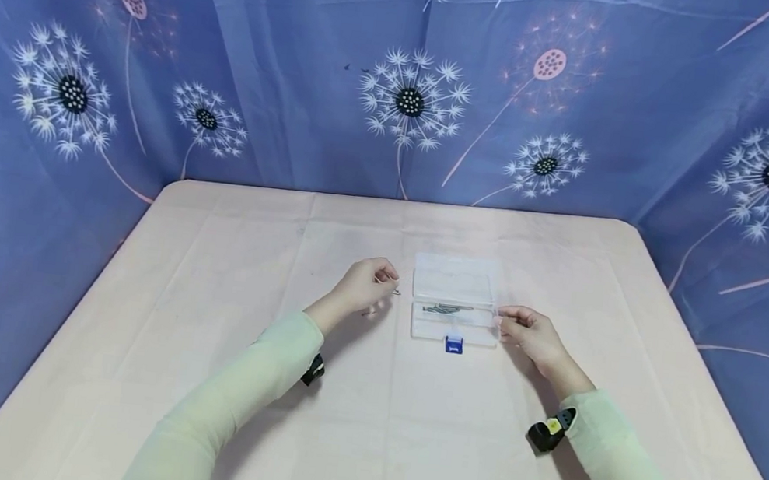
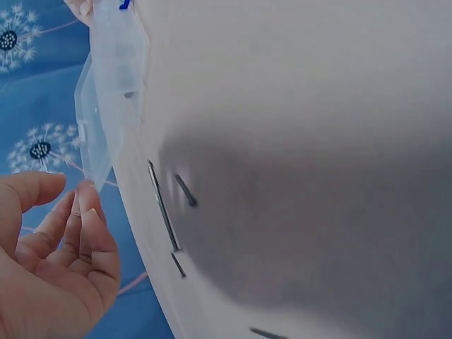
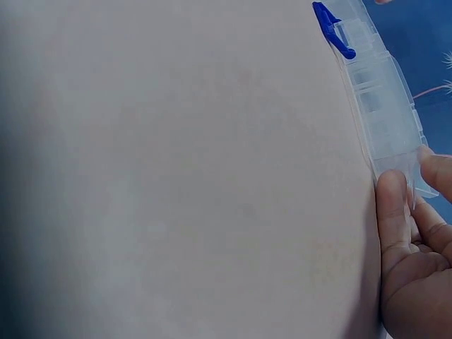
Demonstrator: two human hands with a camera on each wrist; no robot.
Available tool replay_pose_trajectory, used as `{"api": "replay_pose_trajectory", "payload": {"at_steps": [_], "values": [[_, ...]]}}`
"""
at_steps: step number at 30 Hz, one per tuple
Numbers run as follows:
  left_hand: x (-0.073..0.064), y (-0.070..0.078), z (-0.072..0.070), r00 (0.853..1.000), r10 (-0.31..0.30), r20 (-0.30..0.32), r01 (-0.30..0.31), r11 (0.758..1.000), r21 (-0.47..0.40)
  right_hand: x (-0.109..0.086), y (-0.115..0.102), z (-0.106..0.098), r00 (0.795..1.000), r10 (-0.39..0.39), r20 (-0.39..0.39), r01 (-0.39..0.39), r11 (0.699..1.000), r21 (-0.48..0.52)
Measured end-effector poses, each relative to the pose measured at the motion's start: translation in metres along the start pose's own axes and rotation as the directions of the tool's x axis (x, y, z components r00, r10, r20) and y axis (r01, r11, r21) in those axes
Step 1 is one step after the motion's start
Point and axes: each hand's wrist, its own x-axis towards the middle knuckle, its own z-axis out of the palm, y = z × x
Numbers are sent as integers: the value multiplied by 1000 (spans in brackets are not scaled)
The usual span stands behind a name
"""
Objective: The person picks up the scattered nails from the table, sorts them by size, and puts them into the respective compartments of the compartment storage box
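Note:
An open clear plastic box (image 1: pixel 452 333) with a blue latch (image 1: pixel 454 345) stands on the table, its lid (image 1: pixel 454 279) tipped back. Several thin metal pieces (image 1: pixel 447 309), like nails or screws, lie inside. My right hand (image 1: pixel 535 342) grips the right side of the box; in the right wrist view the thumb (image 3: pixel 392 205) lies against its wall. Left of the box, my left hand (image 1: pixel 366 285) hovers with loosely bent fingers, nothing visible between them. A long metal piece (image 2: pixel 164 205) and a shorter one (image 2: pixel 186 191) lie on the cloth below it.
A pale pink cloth (image 1: pixel 363 441) covers the table. Blue curtains (image 1: pixel 304 67) with dandelion prints rise behind it and on both sides. Near the lower edge of the left wrist view lies another metal piece (image 2: pixel 268 332).

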Motion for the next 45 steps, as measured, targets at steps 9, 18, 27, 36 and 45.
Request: {"api": "replay_pose_trajectory", "payload": {"at_steps": [9,18,27,36,45], "values": [[-2,-14,-8,1000,-1,-21,3,996,92,-2,1,-1,1000,-3,-1,3,1000,1],[-1,-21,-14,1000,-18,-24,23,978,206,0,1,0,1000,4,3,-4,1000,-6],[1,-27,-18,997,-78,-26,82,963,256,-1,0,1,1000,-10,2,10,1000,-2],[6,-30,-17,995,-104,-10,101,942,320,-1,-1,1,1000,6,0,-6,1000,4],[12,-34,-13,998,-59,7,53,938,342,-3,-2,1,1000,-9,-9,9,1000,16]]}}
